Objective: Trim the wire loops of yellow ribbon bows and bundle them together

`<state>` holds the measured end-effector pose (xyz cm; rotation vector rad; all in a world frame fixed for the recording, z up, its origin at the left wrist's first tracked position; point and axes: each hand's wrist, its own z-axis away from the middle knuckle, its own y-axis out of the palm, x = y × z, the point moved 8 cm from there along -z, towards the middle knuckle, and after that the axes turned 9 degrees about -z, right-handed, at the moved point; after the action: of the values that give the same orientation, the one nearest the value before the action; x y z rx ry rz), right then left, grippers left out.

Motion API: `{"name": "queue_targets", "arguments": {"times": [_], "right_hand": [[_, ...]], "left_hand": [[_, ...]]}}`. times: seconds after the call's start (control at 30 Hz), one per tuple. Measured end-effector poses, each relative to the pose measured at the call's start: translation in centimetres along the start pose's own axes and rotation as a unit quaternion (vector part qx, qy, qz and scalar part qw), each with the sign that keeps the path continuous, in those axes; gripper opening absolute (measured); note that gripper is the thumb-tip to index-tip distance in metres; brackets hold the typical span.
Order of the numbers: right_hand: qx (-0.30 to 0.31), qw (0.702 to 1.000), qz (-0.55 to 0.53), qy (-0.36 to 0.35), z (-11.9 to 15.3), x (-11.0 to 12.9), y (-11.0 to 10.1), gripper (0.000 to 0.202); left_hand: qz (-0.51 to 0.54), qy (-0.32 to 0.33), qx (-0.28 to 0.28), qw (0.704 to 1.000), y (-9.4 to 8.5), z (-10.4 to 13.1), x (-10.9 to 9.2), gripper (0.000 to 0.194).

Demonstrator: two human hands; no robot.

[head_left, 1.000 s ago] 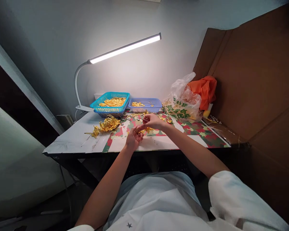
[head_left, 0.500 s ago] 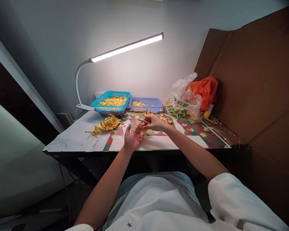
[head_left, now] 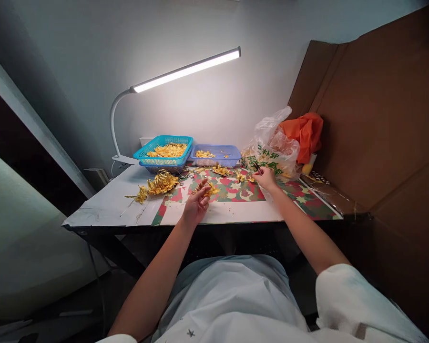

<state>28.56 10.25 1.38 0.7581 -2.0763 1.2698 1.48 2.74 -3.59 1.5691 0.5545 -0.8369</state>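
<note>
My left hand (head_left: 196,205) is closed around a gold ornament (head_left: 212,190) with petal-like parts and wires, over the near middle of the table. My right hand (head_left: 266,178) is out to the right, its fingers pinching a thin dark tool that looks like tweezers (head_left: 258,166). Close to its fingertips lie small gold flower pieces (head_left: 240,176) on the patterned sheet (head_left: 236,193). Farther left rest a large gold flower bunch (head_left: 163,182) and a smaller gold flower (head_left: 141,194).
A turquoise basket (head_left: 138,156) of gold pieces and a purple basket (head_left: 218,162) stand at the back, under a lit lamp (head_left: 188,71). On the right are a plastic bag (head_left: 271,138), an orange cloth (head_left: 303,133) and a tall cardboard panel (head_left: 379,105).
My right hand has moved away from my left hand, to the right, carrying the dark tool. My left hand has turned slightly and still holds the gold ornament.
</note>
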Motion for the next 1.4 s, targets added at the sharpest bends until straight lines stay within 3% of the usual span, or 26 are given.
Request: {"name": "queue_targets", "arguments": {"times": [0.13,0.33,0.53,0.73,0.9,1.03,1.17,1.27,1.4], "right_hand": [[0.028,0.996,0.062,0.053,0.1,-2.8,0.5,0.027],[0.044,0.995,0.066,0.066,-0.2,-2.8,1.7,0.029],[0.028,0.999,-0.038,-0.022,1.7,0.8,1.9,0.014],[0.078,0.974,-0.167,-0.129,6.3,6.3,3.6,0.022],[0.112,0.955,-0.208,-0.18,9.0,8.6,4.8,0.017],[0.134,0.947,-0.21,-0.203,9.9,8.8,5.5,0.007],[0.14,0.944,-0.216,-0.208,10.0,8.7,5.4,0.014],[0.137,0.943,-0.222,-0.205,10.1,8.8,5.0,0.022],[0.09,0.954,-0.232,-0.168,10.4,8.0,4.6,0.024]], "left_hand": [[-0.018,-0.022,0.005,1.0,0.3,0.0,0.4,0.044],[-0.036,-0.014,0.0,0.999,0.6,0.4,0.3,0.05],[-0.069,0.0,-0.004,0.998,0.5,0.4,0.2,0.071],[-0.119,0.003,0.008,0.993,0.9,0.2,0.8,0.092],[-0.164,-0.017,0.02,0.986,1.2,-0.1,1.7,0.076],[-0.182,-0.03,0.029,0.982,1.3,-0.2,1.8,0.055],[-0.194,-0.025,0.033,0.98,1.3,-0.3,1.9,0.036],[-0.2,-0.002,0.023,0.98,1.2,-0.4,1.9,0.032],[-0.2,0.028,-0.004,0.979,0.9,-0.5,1.6,0.034]]}}
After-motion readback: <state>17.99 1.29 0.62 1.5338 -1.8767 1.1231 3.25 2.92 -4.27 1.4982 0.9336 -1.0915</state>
